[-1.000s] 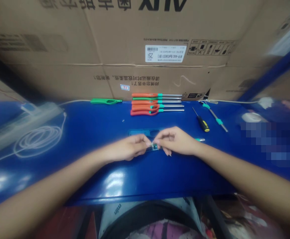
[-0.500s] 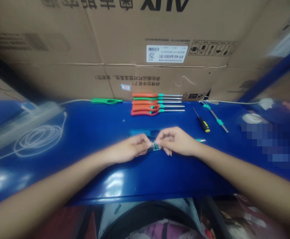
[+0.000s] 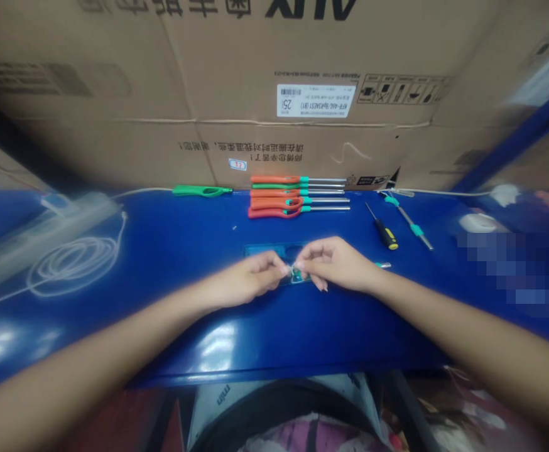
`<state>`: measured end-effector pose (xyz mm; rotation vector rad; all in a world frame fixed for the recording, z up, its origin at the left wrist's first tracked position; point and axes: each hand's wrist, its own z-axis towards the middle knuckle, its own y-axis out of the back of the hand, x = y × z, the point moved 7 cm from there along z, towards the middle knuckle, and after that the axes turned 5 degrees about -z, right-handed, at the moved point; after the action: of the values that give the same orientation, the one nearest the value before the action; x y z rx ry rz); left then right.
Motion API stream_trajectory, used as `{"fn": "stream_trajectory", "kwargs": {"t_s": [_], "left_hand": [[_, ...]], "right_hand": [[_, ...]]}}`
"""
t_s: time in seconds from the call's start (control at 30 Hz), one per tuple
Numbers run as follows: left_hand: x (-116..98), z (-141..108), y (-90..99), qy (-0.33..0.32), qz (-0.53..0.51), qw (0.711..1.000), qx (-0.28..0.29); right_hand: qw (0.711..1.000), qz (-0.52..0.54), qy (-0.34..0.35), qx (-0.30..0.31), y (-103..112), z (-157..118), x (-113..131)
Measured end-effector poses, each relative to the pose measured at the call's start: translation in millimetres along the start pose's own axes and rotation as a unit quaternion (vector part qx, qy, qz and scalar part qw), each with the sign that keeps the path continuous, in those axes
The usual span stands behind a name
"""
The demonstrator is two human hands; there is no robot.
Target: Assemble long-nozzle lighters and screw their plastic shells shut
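Observation:
My left hand [image 3: 257, 278] and my right hand [image 3: 335, 265] meet at the middle of the blue table, fingertips pinched almost together. Between them is a small pale piece, perhaps thin wire, too small to make out. Right beneath the fingers lies a translucent blue lighter handle casing [image 3: 266, 250], partly hidden by both hands. A teal part [image 3: 297, 275] shows just under the fingertips. The metal end of a lighter tube [image 3: 384, 265] sticks out past my right wrist; the rest is covered.
Several long-necked lighters [image 3: 274, 202] lie in a row behind the hands. A green lighter handle [image 3: 199, 191] rests to their left. At the right are a screwdriver [image 3: 385, 234] and a loose lighter tube [image 3: 416, 230]. A coiled white cable [image 3: 74, 263] and power strip [image 3: 74, 220] lie left.
Both hands hold nearly the same place, still pinching. The left fingertips have shifted slightly to the right, and the teal part under them shows a little more.

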<state>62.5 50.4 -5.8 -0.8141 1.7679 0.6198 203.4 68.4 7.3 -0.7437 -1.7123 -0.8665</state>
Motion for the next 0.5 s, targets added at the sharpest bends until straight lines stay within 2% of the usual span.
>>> {"fn": "stream_trajectory", "kwargs": {"t_s": [0.2, 0.5], "left_hand": [[-0.6, 0.0, 0.3, 0.008, -0.002, 1.0, -0.008], [-0.8, -0.2, 0.7, 0.018, -0.003, 1.0, -0.015]], "right_hand": [[1.0, -0.022, -0.014, -0.001, -0.6, -0.7, -0.1], [1.0, -0.021, 0.006, -0.001, -0.4, -1.5, 1.6]]}}
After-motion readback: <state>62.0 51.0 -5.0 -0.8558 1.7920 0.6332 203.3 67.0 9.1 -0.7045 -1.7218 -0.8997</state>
